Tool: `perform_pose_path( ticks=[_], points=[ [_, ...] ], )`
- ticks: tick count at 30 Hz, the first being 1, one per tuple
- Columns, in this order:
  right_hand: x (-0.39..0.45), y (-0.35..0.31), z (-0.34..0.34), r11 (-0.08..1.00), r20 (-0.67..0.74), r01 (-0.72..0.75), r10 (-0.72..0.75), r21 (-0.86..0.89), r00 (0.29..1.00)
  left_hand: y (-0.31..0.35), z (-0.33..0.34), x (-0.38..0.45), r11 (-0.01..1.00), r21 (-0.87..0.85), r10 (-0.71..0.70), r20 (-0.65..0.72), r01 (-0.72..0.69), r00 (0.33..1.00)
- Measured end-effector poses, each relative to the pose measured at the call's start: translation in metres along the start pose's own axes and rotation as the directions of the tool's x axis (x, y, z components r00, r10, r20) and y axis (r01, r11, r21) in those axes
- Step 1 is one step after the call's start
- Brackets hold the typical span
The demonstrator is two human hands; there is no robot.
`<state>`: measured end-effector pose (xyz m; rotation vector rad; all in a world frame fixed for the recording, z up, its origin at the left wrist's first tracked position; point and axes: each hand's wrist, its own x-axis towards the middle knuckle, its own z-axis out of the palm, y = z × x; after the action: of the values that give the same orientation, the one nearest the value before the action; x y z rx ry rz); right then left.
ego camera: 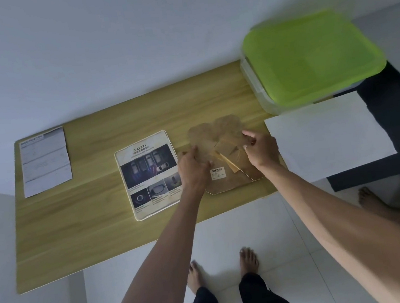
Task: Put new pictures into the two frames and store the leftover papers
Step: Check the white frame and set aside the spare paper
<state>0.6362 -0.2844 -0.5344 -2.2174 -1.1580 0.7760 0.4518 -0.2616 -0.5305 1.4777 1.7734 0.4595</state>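
A heart-shaped frame [214, 134] lies back-up on the wooden table [100, 215], showing brown backing, a barcode sticker and a stand flap. My left hand [192, 170] grips its left edge. My right hand [261, 148] pinches its right edge near the flap. To the left lies a rectangular frame [150, 175] holding a printed "SAFETY" page with car pictures. A printed "SPECIFICATION" sheet [45, 162] rests at the table's far left. A blank white sheet [329, 137] lies at the right, overhanging the table edge.
A clear storage box with a lime-green lid [309, 60] stands at the table's back right corner. A dark stool or chair [394, 125] is under the white sheet. My bare feet are on the white tiled floor; another person's foot [373, 202] is at the right.
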Motion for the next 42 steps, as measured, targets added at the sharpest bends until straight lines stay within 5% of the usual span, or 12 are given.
perform_pose_path(
  ticks=[7,12,18,24,31,42],
  points=[
    [0.002,0.003,0.015,0.993,-0.029,-0.003,0.000,-0.115,1.000,0.003,0.000,-0.003,0.985,0.164,0.063,-0.022,-0.058,0.998],
    [-0.008,-0.018,0.019,0.982,-0.082,-0.023,0.007,-0.188,0.997,-0.005,-0.022,-0.011,0.993,0.091,0.093,-0.155,-0.080,0.984],
    [-0.048,-0.077,0.053,0.986,0.044,0.163,-0.161,-0.040,0.986,-0.059,-0.075,-0.020,0.993,0.040,-0.089,-0.328,0.108,0.941],
    [-0.093,-0.121,0.107,0.972,0.197,0.236,-0.228,-0.021,0.954,-0.097,-0.100,-0.028,0.993,0.072,-0.080,-0.220,0.098,0.972],
    [-0.114,-0.128,0.133,0.929,0.132,0.266,-0.239,-0.258,0.962,-0.117,-0.100,-0.028,0.977,0.207,-0.020,-0.166,0.054,0.986],
    [-0.115,-0.130,0.140,0.928,0.106,0.241,-0.219,-0.285,0.970,-0.127,-0.103,-0.032,0.965,0.256,0.084,-0.126,-0.049,0.988]
  ],
)
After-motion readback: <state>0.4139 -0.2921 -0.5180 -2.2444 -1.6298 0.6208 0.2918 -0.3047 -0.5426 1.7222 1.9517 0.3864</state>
